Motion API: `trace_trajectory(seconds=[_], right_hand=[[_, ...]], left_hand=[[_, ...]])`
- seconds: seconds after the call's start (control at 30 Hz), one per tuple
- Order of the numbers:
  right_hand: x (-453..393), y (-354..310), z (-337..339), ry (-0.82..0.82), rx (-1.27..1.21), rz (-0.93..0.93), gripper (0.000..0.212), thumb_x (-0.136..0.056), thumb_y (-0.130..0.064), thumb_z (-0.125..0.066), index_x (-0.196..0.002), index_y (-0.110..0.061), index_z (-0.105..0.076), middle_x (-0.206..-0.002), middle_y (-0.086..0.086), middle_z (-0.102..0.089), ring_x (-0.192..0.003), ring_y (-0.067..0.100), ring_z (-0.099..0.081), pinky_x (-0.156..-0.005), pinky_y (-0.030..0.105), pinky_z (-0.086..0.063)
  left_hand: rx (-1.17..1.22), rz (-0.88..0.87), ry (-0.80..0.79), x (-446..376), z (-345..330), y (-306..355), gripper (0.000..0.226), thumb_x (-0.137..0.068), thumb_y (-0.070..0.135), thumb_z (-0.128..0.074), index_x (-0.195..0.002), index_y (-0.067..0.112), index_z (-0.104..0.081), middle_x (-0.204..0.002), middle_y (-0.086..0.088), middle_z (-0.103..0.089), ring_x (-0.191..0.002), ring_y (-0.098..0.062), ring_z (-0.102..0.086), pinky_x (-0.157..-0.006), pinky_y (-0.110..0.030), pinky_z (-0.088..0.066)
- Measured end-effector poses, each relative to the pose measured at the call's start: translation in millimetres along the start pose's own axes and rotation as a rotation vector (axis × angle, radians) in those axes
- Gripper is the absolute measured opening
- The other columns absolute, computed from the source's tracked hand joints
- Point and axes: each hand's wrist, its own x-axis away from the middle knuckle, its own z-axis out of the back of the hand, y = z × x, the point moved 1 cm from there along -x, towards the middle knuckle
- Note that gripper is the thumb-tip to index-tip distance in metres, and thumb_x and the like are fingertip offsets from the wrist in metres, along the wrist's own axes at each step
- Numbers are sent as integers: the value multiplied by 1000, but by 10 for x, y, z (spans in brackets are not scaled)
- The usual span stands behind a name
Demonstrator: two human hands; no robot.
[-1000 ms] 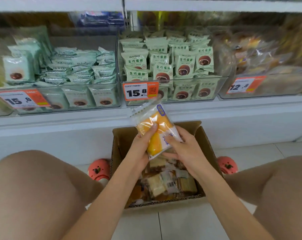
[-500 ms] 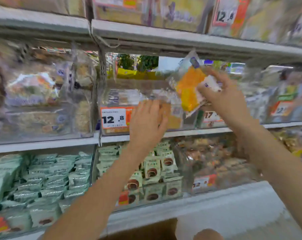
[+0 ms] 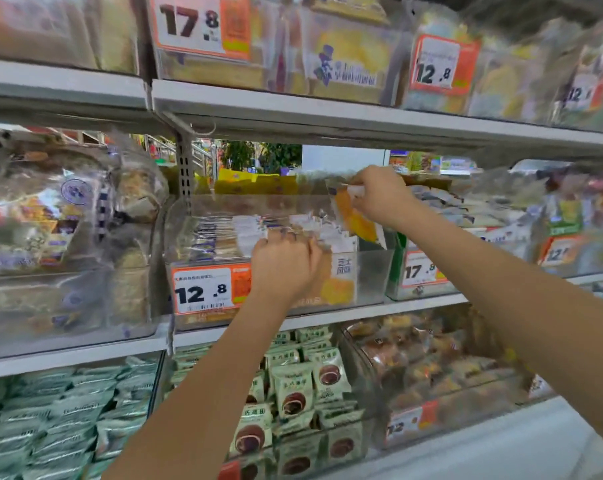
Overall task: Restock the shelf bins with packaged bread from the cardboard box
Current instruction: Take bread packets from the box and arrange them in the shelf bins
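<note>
Three white shelves in a shop, stacked with clear bins of wrapped bread and cakes. Far left, middle shelf: a big bin of blurry bags. Below it, pale green packs in rows. Top shelf, left of middle: an orange price tag reading 17.8. Middle shelf: a clear bin with an orange tag reading 12.8, packs standing in a row inside. Left hand at the bin's front, fingers curled over the tops of the packs. Just right and higher, right hand pinching a yellow bread pack, tilted, its low end down inside the bin behind the row. Green packs with brown cakes underneath. Further right, tags reading 12.8 up top and 17 beside the bin. Far right all blurry.
</note>
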Motion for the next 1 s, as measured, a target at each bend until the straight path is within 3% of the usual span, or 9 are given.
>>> trace_trajectory(seconds=[0.13,0.23,0.37,0.5,0.63,0.73,0.83,0.93,1.0], right_hand=[[-67,32,-62,0,-57,-69,26,-89,-15,-61,-111,-2,-65,-108,16,-67,-93,29,-63,-78,38,-54],[-19,28,-100,-152,-31,-131,24,-89,-10,-60,-110,2,-64,-101,17,-67,-74,26,-63,-64,33,-56],[59,25,-130,-399,-223,-279,32,-90,-11,-62,-116,5,-54,-100,25,-64,-75,37,-70,-55,40,-59],[72,97,-167,-642,-375,-390,39,-95,-31,-56,-113,3,-51,-94,18,-66,-77,30,-70,-68,38,-60],[-1,95,-232,-736,-503,-524,76,-94,-62,-23,-135,-1,-39,-144,24,-35,-126,42,-45,-90,51,-49],[-11,-3,-381,-704,-509,-534,78,-93,-65,-13,-152,-14,-11,-157,15,-15,-141,37,-24,-106,54,-36],[-11,-71,-450,-634,-340,-406,66,-100,-51,-11,-150,-8,-16,-157,16,-17,-143,32,-20,-115,43,-23],[-13,-43,-489,-791,-427,-453,72,-96,-60,-10,-153,-15,-10,-159,13,-9,-144,33,-17,-113,47,-27],[-12,-18,-505,-808,-437,-436,75,-94,-63,-12,-153,-17,-7,-159,12,-6,-146,32,-13,-115,48,-23]], left_hand=[[40,3,-24,9,-59,9,51,-86,32,-32,-49,12,-62,-46,-5,-57,-49,-23,-56,-48,-22,-38],[52,12,-6,10,-64,0,51,-86,31,-32,-48,12,-61,-44,-5,-56,-48,-23,-55,-47,-22,-38],[50,9,-19,6,-40,3,52,-86,31,-32,-48,12,-61,-44,-5,-55,-48,-23,-55,-46,-22,-37],[58,2,3,22,-37,4,51,-85,30,-33,-48,12,-61,-43,-4,-55,-48,-22,-55,-46,-22,-39],[68,3,-19,11,-29,10,51,-85,30,-33,-48,12,-62,-43,-4,-55,-48,-23,-55,-46,-23,-39],[64,-10,-13,20,-31,-3,50,-85,30,-34,-48,12,-61,-43,-4,-54,-48,-23,-55,-46,-22,-39],[52,-13,17,28,-12,6,50,-85,30,-34,-47,12,-61,-43,-3,-54,-47,-23,-55,-46,-21,-39],[48,-20,-17,12,14,-10,50,-85,31,-34,-46,12,-61,-43,-3,-54,-47,-23,-55,-46,-21,-39],[51,-36,-59,16,35,-13,51,-85,31,-34,-46,13,-61,-42,-3,-54,-48,-23,-55,-46,-22,-39]])
